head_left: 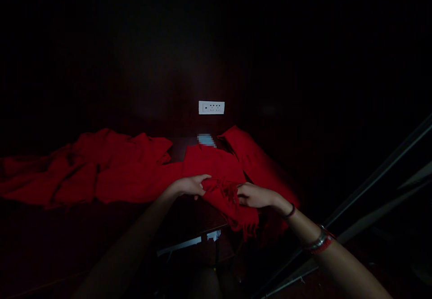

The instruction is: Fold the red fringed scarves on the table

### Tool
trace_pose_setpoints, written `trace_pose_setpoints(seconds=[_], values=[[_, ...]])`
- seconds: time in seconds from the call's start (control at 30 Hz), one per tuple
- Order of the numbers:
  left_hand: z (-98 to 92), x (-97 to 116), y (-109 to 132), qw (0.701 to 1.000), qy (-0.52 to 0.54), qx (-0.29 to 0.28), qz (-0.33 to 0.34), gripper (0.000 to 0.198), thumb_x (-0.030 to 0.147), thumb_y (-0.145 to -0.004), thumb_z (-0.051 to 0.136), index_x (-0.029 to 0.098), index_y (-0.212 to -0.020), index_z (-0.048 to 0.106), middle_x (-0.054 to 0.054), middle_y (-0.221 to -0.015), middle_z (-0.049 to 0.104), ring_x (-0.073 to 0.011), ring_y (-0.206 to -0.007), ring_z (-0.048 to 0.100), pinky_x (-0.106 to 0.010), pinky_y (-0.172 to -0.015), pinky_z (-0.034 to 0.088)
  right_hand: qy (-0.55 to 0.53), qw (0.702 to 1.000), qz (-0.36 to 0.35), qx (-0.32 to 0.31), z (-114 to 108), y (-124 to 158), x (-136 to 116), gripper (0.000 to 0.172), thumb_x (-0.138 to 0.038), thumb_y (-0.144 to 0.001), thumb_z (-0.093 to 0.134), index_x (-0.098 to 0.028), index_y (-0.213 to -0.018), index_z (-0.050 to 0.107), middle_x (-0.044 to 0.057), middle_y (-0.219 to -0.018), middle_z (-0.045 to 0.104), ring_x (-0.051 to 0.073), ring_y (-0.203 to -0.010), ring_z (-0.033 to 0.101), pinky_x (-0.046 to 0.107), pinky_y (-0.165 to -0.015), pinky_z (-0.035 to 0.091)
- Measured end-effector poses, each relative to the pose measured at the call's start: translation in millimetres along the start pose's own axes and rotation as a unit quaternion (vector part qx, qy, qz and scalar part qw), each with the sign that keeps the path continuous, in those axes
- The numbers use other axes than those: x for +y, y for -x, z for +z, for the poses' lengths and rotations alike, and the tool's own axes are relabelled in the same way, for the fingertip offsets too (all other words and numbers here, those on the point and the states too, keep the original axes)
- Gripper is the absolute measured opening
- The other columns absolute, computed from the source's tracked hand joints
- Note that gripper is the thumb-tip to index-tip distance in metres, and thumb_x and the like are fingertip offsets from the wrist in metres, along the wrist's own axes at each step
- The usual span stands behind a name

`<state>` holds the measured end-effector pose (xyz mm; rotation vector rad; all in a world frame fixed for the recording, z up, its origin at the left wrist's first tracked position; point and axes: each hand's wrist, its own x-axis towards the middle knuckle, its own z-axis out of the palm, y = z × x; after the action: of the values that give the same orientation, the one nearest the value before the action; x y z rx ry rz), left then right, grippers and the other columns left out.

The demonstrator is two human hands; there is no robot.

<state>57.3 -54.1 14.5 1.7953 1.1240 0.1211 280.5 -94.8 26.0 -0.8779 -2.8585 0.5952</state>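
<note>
A red scarf [212, 161] with a fringed end lies on a dark table [202, 220], its fringe hanging past the front edge. My left hand [193, 186] is closed on the scarf's edge, thumb on top and fingers partly under the cloth. Just to the right, my right hand [254, 195] has its fingers curled in at the fringe, with the fingertips partly hidden by the strands. To the left spreads a long rumpled heap of the same red cloth [128, 179]. Behind my right hand, another red fringed piece [259, 159] slopes down over the table's right side.
A white socket plate [211, 107] is on the dark wall behind the table. A pale blurred sheet [206, 140] lies at the table's back. Pale diagonal bars [381, 186] stand at the right. Most of the room is too dark to make out.
</note>
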Motion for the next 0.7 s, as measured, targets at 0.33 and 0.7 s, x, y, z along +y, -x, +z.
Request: trace_pose_setpoints(seconds=[0.33,0.7], values=[[-0.9,0.9,10.1,0.996,-0.066,-0.054,0.008,0.116,0.022,-0.044,0.069,0.014,-0.129,-0.009,0.004,-0.071,0.058,-0.0121,-0.061,0.052,-0.02,-0.052,0.035,-0.038,0.997,-0.069,0.001,-5.5,9.4,-13.4,0.034,-0.001,-0.075,0.035,-0.016,-0.09,0.061,0.004,-0.095,0.052,0.008,-0.083,0.048,0.022,-0.079,0.037],[-3.2,1.8,14.0,0.993,-0.111,-0.036,0.022,0.122,0.028,-0.044,0.072,0.014,-0.128,-0.016,0.004,-0.07,0.057,-0.0117,-0.06,0.05,-0.02,-0.054,0.034,0.038,0.997,-0.036,0.052,11.8,-10.2,-26.1,0.029,-0.015,-0.079,0.04,-0.022,-0.102,0.055,0.004,-0.106,0.052,0.013,-0.104,0.04,0.035,-0.093,0.024]])
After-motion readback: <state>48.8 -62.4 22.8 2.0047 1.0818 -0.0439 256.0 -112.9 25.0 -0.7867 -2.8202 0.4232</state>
